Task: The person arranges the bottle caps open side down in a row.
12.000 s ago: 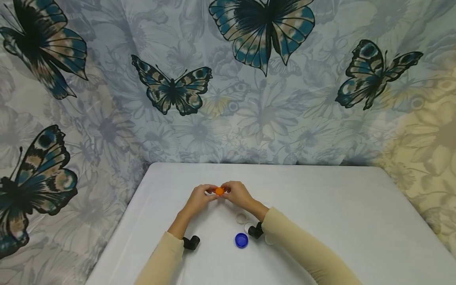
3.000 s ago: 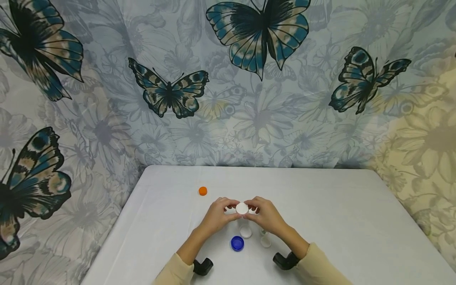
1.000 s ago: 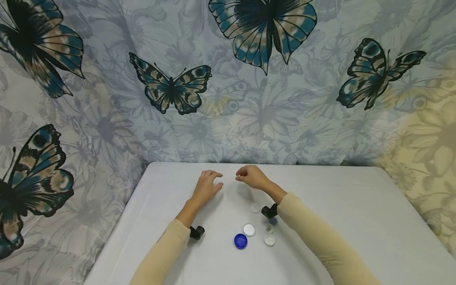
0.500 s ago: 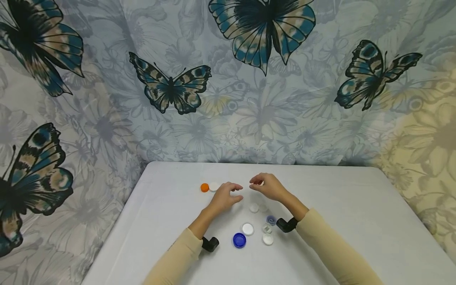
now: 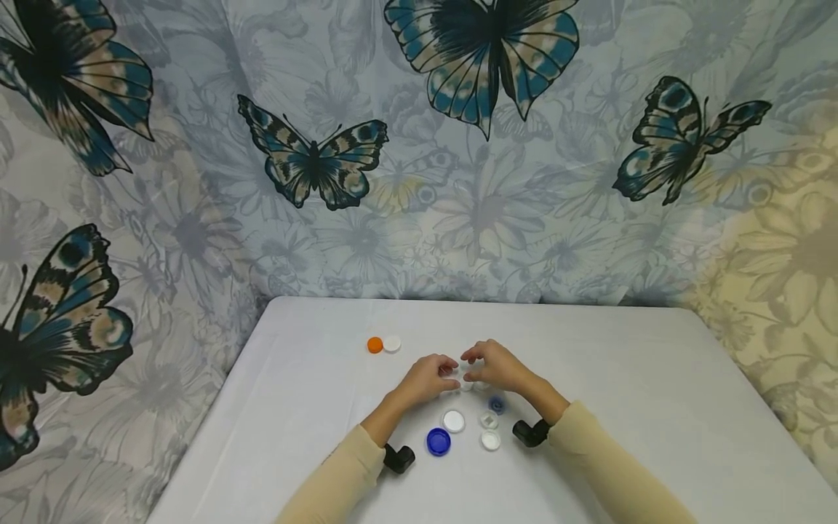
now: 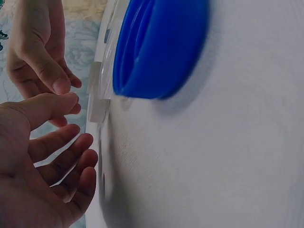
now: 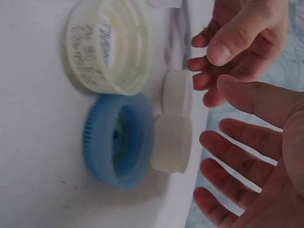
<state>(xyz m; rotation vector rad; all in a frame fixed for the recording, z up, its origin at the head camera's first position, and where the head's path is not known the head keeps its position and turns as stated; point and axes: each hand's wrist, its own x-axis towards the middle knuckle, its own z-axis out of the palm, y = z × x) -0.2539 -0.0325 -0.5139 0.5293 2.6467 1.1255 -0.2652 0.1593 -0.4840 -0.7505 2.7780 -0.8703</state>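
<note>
My left hand (image 5: 428, 380) and right hand (image 5: 501, 366) face each other low over the middle of the white table. Fingers of both are loosely bent, and neither shows anything in its grip. Between and just below them lie two small white bottle caps, partly hidden in the head view; the right wrist view shows one white cap (image 7: 177, 92) beside a second white cap (image 7: 172, 143). Behind the left hand, an orange cap (image 5: 374, 345) sits beside a white cap (image 5: 391, 344). A light blue cap (image 5: 497, 405) is near the right wrist.
Nearer me are a dark blue cap (image 5: 439, 442), a larger white cap (image 5: 453, 421), a translucent cap (image 5: 489, 419) and another white cap (image 5: 489, 440). Black wrist cameras hang low beside these caps. A butterfly-patterned cloth (image 5: 314, 164) stands behind the table (image 5: 622, 378).
The orange cap, then a white cap, were held in both hands and now lie side by side at the back left. Since then, both hands have come back over the small white caps.
</note>
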